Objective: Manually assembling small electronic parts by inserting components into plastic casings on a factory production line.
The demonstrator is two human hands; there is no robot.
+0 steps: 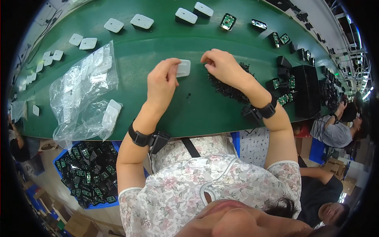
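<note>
My left hand pinches a white rectangular plastic cover by its left edge, just over the green table. To its right, my right hand is closed, thumb and fingertips together; whatever small thing they hold is too small to make out. Partly under that hand and wrist lies a pile of small black parts. A few loose black bits rest on the green table between my forearms.
White-topped black housings line the far side. Black housings with green circuit boards continue rightward, near a black box. Left lies a clear plastic bag of white covers. A blue bin of boards stands below. Other people work at both sides.
</note>
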